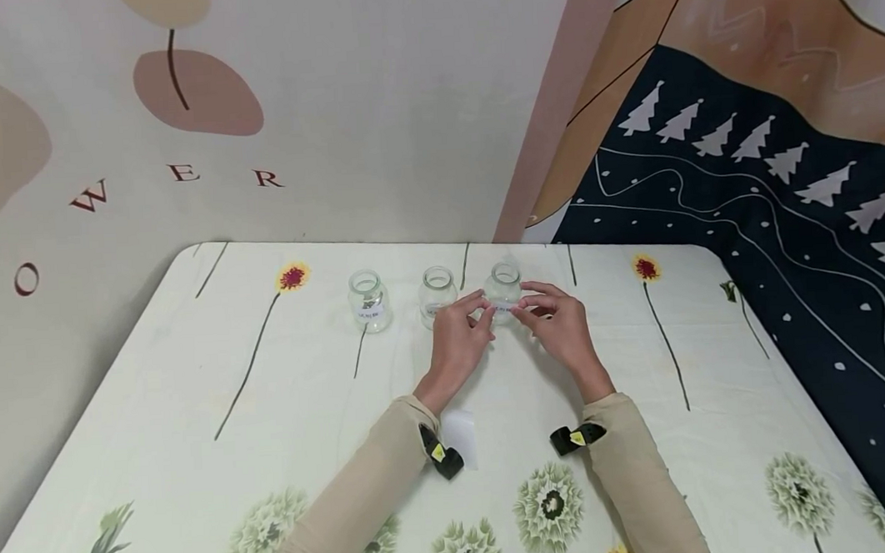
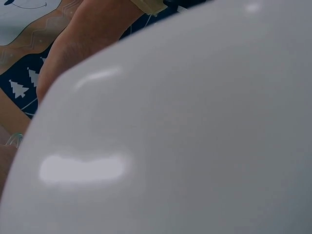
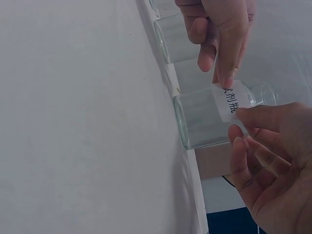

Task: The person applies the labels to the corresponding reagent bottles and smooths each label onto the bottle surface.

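Observation:
Three small clear glass jars stand upright in a row. The rightmost jar [image 1: 504, 281] has a white paper label [image 3: 228, 101] with handwritten characters across its side. My left hand [image 1: 460, 334] pinches one end of this label, its fingertips close against the glass. At the other end my right hand [image 3: 278, 156] pinches it, thumb on the label's edge and the other fingers curled beside the jar. The middle jar [image 1: 437, 283] is just left of my left hand and partly hidden by it. Further left, the third jar [image 1: 369, 301] also bears a white label.
A white sheet of paper [image 1: 460, 438] lies by my left wrist. A glossy white surface [image 2: 185, 136] blocks most of the left wrist view. The flower-printed tablecloth [image 1: 331, 449] covers the table, with a patterned hanging [image 1: 753, 177] at the right.

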{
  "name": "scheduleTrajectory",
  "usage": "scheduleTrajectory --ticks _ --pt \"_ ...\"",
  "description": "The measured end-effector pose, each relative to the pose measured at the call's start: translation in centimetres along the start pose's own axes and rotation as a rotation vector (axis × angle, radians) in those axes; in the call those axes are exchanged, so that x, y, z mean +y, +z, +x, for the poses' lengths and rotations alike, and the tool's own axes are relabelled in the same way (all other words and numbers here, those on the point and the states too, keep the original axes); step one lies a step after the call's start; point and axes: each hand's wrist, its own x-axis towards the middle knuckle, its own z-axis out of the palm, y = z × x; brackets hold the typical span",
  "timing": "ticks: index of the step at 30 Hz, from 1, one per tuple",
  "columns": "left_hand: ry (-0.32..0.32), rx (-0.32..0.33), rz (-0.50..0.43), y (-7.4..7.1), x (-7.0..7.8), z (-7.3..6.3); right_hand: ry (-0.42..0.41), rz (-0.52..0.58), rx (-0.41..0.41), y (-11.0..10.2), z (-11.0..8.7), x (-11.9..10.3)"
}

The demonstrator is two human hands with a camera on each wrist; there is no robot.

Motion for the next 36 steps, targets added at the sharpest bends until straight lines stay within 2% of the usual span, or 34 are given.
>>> scheduleTrajectory --ticks 7,15,36 --pt "0.015 0.015 -0.012 0.01 0.07 -0.11 -0.002 -0.001 0.005 0.03 -0.04 0.0" --pt "-0.015 0.004 -0.028 0.0 0.03 -0.07 -0.007 0.006 0.013 0.06 -0.1 0.0" --pt "-0.035 -0.011 -0.061 0.05 0.13 -0.02 -0.007 -0.005 0.023 0.06 0.01 -0.02"
